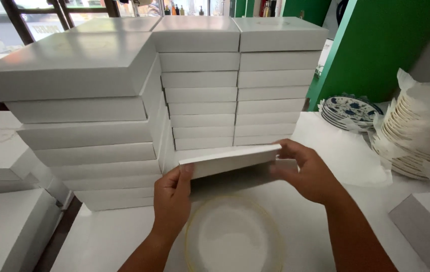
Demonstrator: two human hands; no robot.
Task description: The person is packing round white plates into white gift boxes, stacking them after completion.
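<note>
1. the left hand [172, 199] grips the near left end of a flat white box lid [231, 160], fingers closed on its edge.
2. the right hand [308, 171] clasps the lid's right end, thumb on top.
3. just below the held lid lies a white plate with a gold rim [232, 235] on the table [104, 236].
4. behind the lid rise stacks of white boxes [200, 90]; right of the right hand, well apart, sit paper-wrapped plates [419, 136].

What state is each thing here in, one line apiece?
Left hand: grips the lid's left end.
Right hand: grips the lid's right end.
White box lid: lifted, tilted, held above the plate.
Gold-rimmed white plate: lying flat in an open box, uncovered.
White boxes: closed, stacked in tall columns.
Blue-patterned plates: stacked, bare.
Cream plates: stacked with paper between them.
</note>
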